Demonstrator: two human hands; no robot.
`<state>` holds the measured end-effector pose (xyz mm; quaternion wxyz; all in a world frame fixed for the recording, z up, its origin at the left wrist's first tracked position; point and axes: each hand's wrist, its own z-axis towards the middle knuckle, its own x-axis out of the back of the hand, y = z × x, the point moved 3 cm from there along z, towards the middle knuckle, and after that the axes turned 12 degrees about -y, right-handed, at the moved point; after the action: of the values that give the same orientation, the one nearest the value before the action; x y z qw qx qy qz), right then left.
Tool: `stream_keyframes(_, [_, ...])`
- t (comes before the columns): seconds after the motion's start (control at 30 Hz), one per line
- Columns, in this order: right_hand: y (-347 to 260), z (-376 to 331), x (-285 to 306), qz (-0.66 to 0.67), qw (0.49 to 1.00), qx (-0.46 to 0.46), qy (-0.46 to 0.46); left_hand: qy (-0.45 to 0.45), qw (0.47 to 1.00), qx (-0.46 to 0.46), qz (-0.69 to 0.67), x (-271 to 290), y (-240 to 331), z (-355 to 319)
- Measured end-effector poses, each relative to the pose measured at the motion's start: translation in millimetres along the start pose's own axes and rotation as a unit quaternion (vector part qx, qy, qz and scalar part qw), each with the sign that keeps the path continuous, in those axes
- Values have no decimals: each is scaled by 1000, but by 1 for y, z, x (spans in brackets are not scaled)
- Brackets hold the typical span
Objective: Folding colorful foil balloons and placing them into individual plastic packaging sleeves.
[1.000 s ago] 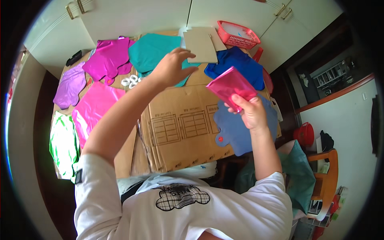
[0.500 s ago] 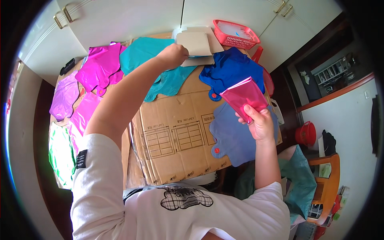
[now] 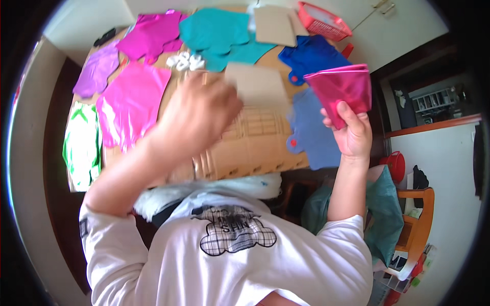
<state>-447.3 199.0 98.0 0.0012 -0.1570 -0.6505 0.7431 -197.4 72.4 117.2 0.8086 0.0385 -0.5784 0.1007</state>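
A person's left hand (image 3: 196,109), blurred in mid-air, pinches a square card of plain brown board (image 3: 258,85) by its near edge, while the right hand (image 3: 351,133) is closed around the lower corner of a folded magenta foil pouch (image 3: 341,91), held up with its mouth gaping above the right side of the table (image 3: 250,148). The card hangs just left of the pouch, apart from it, over flattened corrugated cardboard that covers the table. Beyond lie more garments in flat plastic wrap: a pale blue one (image 3: 312,133) under the right hand, a deep blue one (image 3: 311,57), teal pieces (image 3: 219,33), magenta (image 3: 133,102) and purple (image 3: 98,69) ones to the left, a green-and-white one (image 3: 80,145) at the edge, with a second card (image 3: 274,25) and a red basket (image 3: 324,20) at the far side. The risk lies in the thin grip: held only by a corner, the slick pouch could sag shut or slip, and a card brought in askew could catch the foil lip, crease it or tear it. A loose pinch could drop the card among the spread pieces.
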Motion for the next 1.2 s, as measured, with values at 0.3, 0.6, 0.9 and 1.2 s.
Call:
stream_keyframes(0.3, [96,-41,-96,-69,963,-171,-195,74,941,248,-219,-58,106,-179])
stream_keyframes(0.6, [122,-48,-121,-256,916,-157,-265,-12,480,265,-836,-139,106,-180])
stream_keyframes(0.9, [124,-48,-121,-229,898,-250,-282,105,299,272,-909,-131,122,-167])
stream_keyframes(1.2, [129,-30,-133,-368,856,-238,-274,194,254,306,-897,-131,127,-161])
